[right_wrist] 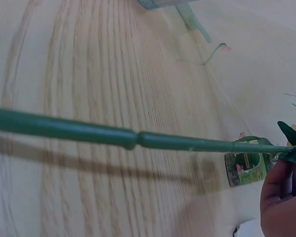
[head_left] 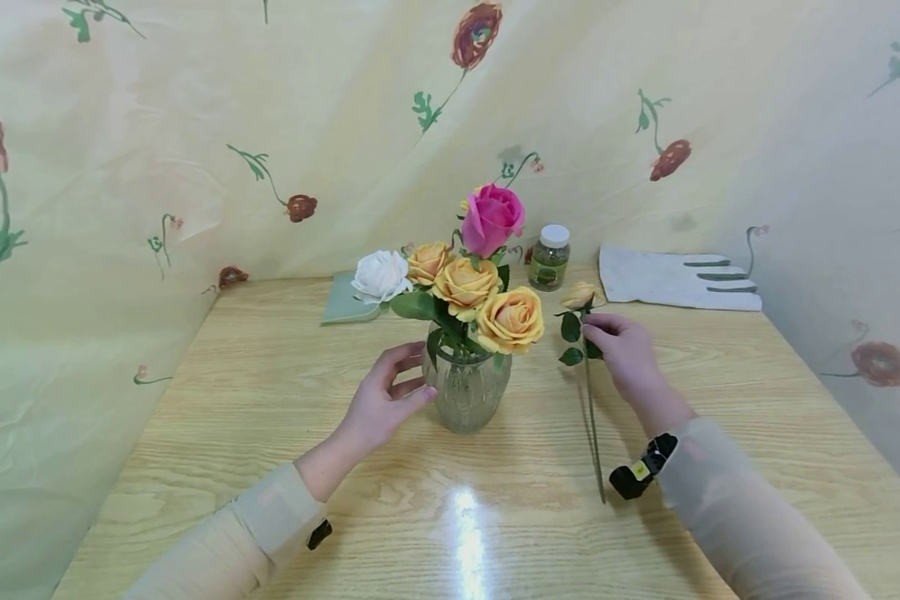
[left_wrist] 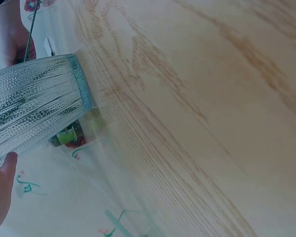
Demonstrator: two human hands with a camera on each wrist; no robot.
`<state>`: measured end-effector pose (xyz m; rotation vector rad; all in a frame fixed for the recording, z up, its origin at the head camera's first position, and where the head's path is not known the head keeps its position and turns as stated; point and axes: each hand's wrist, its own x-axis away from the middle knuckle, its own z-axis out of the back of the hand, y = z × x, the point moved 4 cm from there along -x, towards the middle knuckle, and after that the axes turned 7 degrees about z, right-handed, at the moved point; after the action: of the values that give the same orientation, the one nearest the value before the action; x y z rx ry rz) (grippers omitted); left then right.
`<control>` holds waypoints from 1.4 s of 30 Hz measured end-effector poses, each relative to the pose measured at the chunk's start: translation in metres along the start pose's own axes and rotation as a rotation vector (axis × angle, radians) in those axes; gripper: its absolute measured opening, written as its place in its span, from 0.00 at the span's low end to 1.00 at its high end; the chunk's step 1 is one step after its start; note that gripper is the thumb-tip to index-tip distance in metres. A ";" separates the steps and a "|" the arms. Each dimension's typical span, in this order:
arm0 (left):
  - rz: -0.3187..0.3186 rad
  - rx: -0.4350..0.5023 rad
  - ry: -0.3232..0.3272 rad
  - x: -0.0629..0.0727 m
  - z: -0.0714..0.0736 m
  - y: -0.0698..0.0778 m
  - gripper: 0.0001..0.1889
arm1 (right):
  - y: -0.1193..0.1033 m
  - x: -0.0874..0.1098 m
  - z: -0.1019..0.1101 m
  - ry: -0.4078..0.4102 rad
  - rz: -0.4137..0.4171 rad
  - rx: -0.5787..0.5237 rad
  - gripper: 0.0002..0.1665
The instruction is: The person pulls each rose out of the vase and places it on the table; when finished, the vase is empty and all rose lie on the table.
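Right of the vase (head_left: 468, 398), pinching a yellow rose (head_left: 578, 295) near its far end in the right grip (head_left: 621, 343), long axis near-to-far, with left grip (head_left: 382, 398) loosely spread at the vase's left.

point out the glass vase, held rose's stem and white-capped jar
Glass vase (head_left: 470, 395), head view: on its body
Held rose's stem (right_wrist: 160, 140), right wrist view: on its middle
White-capped jar (head_left: 548, 270), head view: on its label

No text can be read; the far jar (head_left: 550, 257) has a green label (head_left: 547, 274), the near right wrist camera (head_left: 627, 483) a yellow tag (head_left: 641, 471), both illegible
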<state>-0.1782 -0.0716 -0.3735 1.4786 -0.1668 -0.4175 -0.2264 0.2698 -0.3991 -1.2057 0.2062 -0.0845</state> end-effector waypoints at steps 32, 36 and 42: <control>-0.010 -0.017 0.004 0.001 0.001 -0.002 0.29 | 0.016 0.008 -0.061 -0.240 0.048 0.203 0.18; -0.006 -0.009 0.000 0.001 0.000 -0.002 0.29 | 0.018 0.011 -0.065 -0.253 0.044 0.219 0.17; -0.009 -0.015 0.002 0.001 0.001 -0.002 0.29 | 0.019 0.012 -0.068 -0.257 0.052 0.251 0.17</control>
<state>-0.1782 -0.0725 -0.3759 1.4656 -0.1556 -0.4238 -0.2289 0.2120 -0.4416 -0.9492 0.0008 0.0878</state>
